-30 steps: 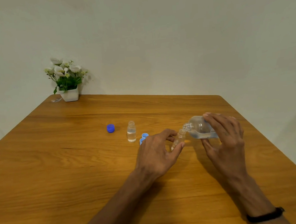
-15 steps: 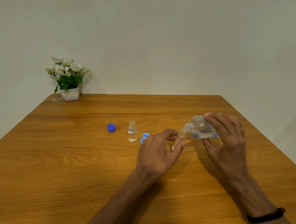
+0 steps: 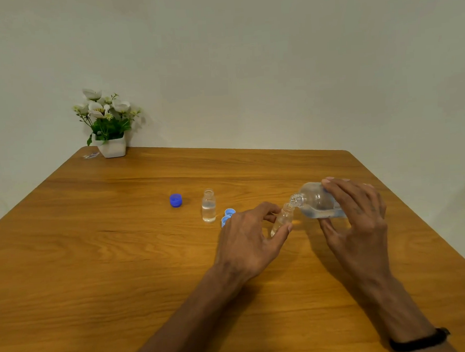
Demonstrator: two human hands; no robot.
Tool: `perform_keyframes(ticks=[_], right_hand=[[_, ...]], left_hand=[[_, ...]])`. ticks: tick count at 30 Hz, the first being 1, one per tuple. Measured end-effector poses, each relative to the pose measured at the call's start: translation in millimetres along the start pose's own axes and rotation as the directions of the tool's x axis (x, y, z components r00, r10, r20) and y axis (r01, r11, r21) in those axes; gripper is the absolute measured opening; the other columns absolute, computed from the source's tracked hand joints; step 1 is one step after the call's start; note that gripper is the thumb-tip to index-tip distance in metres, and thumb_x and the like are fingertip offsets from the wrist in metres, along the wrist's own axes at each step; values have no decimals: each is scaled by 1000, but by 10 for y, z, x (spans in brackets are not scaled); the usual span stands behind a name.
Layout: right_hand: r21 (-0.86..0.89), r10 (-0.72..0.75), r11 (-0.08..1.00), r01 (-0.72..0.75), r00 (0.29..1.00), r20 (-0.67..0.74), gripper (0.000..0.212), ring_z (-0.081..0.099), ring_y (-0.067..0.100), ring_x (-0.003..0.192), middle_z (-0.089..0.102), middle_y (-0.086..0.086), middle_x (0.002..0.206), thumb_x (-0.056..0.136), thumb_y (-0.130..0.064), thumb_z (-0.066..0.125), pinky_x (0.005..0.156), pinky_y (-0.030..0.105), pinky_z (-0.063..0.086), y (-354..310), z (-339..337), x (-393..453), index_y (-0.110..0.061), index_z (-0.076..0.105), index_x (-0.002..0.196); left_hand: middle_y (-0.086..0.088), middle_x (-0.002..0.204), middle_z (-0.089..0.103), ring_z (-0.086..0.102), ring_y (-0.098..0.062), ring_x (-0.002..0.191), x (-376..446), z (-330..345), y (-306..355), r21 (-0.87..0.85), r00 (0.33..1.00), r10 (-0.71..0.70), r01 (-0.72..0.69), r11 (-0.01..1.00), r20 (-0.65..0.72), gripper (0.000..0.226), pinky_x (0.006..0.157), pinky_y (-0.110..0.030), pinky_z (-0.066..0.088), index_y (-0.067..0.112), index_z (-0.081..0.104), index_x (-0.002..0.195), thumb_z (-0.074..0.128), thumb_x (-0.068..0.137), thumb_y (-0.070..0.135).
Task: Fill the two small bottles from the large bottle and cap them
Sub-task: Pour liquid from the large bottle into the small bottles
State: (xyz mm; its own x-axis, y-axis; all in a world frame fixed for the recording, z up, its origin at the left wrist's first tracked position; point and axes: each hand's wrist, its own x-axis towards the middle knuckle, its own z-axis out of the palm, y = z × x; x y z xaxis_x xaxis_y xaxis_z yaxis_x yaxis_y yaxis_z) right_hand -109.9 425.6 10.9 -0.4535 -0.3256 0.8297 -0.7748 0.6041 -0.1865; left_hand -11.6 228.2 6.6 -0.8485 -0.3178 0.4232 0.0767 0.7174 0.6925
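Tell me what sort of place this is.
Probably a plain room at home or in an office: a wooden table set against a bare pale wall, with a small potted flower plant in its corner.

Large bottle [image 3: 318, 202]: clear, no label or print legible.
Small bottles [image 3: 208, 206]: clear, no lettering seen.
Dark blue cap [image 3: 176, 200]: no legible marking.
Scrap beside the flower pot [image 3: 90, 155]: too small to read.

head-worn view, forward and down, table [image 3: 95, 265] close
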Motion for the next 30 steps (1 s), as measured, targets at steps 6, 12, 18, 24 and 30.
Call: perform_keyframes(ticks=[6, 12, 18, 24, 30], right_hand=[[-7, -7, 1000, 7, 1000, 5, 81, 52, 30, 138, 64, 10, 144, 70, -1, 94, 110, 65, 42, 6, 1, -2, -6, 62, 145], [-6, -12, 1000, 12, 1000, 1, 80, 51, 30, 137, 64, 10, 143, 70, -1, 94, 110, 64, 43, 2, -7, 1, -7, 62, 144], [-5, 0, 1000, 0, 1000, 10, 81, 51, 29, 138, 64, 8, 144, 71, -3, 94, 111, 64, 42, -1, 0, -1, -8, 61, 145], [-9, 1, 1000, -1, 1000, 5, 80, 50, 28, 139, 64, 9, 144, 71, -4, 94, 111, 64, 42, -3, 6, -8, -8, 62, 145], [2, 4, 1000, -4, 1000, 3, 78, 52, 30, 137, 65, 9, 143, 72, -5, 94, 110, 64, 43, -5, 2, -12, -7, 62, 144]], left_hand=[[20, 108, 77, 65, -1, 53, 1, -4, -4, -1, 1000, 4, -4, 1000, 4, 41, 69, -35, 61, 37, 68, 121, 67, 89, 63], [22, 108, 76, 65, 1, 53, 2, 4, 2, 9, 1000, -9, 9, 1000, 4, 39, 72, -36, 61, 39, 67, 120, 67, 89, 63], [20, 108, 77, 65, -1, 53, -2, -12, 12, -1, 1000, 2, -2, 1000, 2, 39, 71, -35, 61, 37, 68, 120, 69, 89, 61], [19, 111, 77, 65, -1, 53, -5, -18, 11, 6, 1000, -1, 1, 1000, 15, 42, 71, -36, 62, 36, 67, 123, 67, 90, 62], [20, 109, 77, 65, -2, 53, -12, -13, 8, 6, 1000, -4, 4, 1000, 2, 39, 71, -35, 61, 37, 68, 120, 69, 89, 61]])
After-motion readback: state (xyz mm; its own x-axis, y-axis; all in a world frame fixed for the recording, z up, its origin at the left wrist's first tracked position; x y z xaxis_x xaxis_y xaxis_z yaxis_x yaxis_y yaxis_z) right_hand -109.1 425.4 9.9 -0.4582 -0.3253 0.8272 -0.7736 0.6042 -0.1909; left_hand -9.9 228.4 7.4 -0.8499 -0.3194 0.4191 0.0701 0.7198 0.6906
